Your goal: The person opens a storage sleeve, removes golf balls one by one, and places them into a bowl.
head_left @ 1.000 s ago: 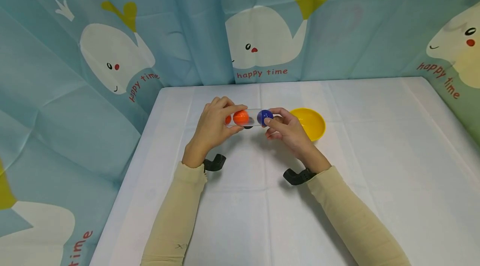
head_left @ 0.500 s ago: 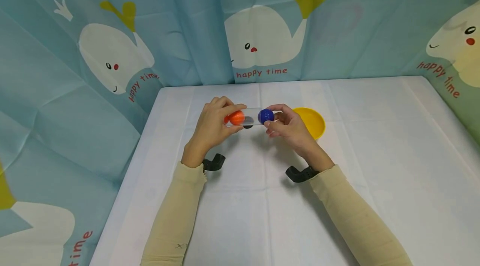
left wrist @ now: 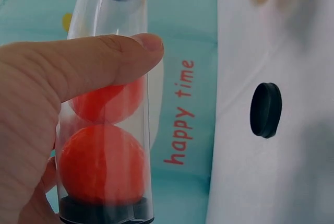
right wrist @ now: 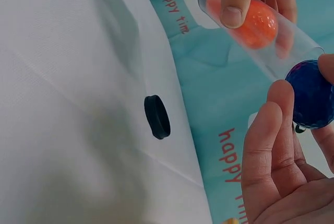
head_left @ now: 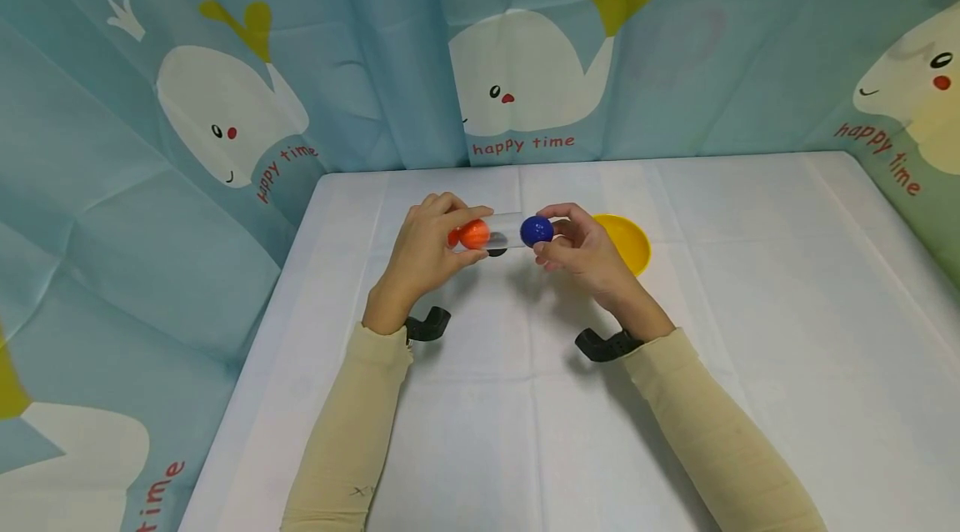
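Observation:
My left hand (head_left: 427, 253) holds a clear plastic tube (head_left: 510, 225) sideways above the table, thumb and fingers on either side. Inside it are two orange balls (left wrist: 103, 164), down at the end closed by a black cap (left wrist: 104, 211). A dimpled blue golf ball (right wrist: 312, 96) is pinched between the thumb and fingers of my right hand (head_left: 588, 257), at the tube's uncapped mouth. It appears mostly or wholly outside the rim; the left wrist view shows part of it through the plastic. A loose black cap (right wrist: 157, 117) lies on the table below.
A yellow bowl (head_left: 633, 247) stands on the white-covered table (head_left: 480, 449) just behind and right of my right hand. Blue curtains (head_left: 375, 32) with printed whales hang along the back and left sides. Each wrist wears a black camera mount.
My right hand has drawn slightly right with the blue ball, which has slid from inside the tube to its mouth. The orange balls have shifted left, toward the capped end. My left hand barely moved.

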The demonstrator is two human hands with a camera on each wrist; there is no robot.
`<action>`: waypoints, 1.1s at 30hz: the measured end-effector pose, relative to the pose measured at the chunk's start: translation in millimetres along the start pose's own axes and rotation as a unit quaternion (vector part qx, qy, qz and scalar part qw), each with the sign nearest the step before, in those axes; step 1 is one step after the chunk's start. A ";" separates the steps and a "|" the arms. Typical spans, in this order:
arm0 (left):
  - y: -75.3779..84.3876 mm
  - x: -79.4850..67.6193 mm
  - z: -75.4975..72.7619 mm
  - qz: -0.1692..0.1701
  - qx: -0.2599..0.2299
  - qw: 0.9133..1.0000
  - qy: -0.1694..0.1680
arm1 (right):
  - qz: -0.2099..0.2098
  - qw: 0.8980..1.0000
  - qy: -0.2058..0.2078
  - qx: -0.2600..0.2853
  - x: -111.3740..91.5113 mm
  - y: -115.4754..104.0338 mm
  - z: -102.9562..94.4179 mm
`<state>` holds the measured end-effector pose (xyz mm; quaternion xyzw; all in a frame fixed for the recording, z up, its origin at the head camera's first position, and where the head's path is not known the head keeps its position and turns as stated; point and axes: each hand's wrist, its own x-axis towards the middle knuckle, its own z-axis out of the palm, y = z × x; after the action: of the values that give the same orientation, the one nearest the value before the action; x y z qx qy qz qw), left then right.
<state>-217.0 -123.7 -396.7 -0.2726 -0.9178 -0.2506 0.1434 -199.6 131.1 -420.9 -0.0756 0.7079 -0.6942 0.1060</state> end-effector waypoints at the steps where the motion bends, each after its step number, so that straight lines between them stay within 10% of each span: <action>1: 0.4 -0.1 -0.3 0.000 -0.001 1.000 0.000 | 0.000 1.000 -0.001 0.001 -0.3 -0.6 -0.3; 33: -0.9 -1.7 -3.4 0.002 -0.013 1.000 -0.001 | -0.022 0.999 -0.002 0.049 -9.0 -19.1 -49.2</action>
<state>-215.7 -126.9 -394.9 -0.2770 -0.9140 -0.2616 0.1393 -204.2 180.5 -400.7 -0.0877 0.6711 -0.7299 0.0955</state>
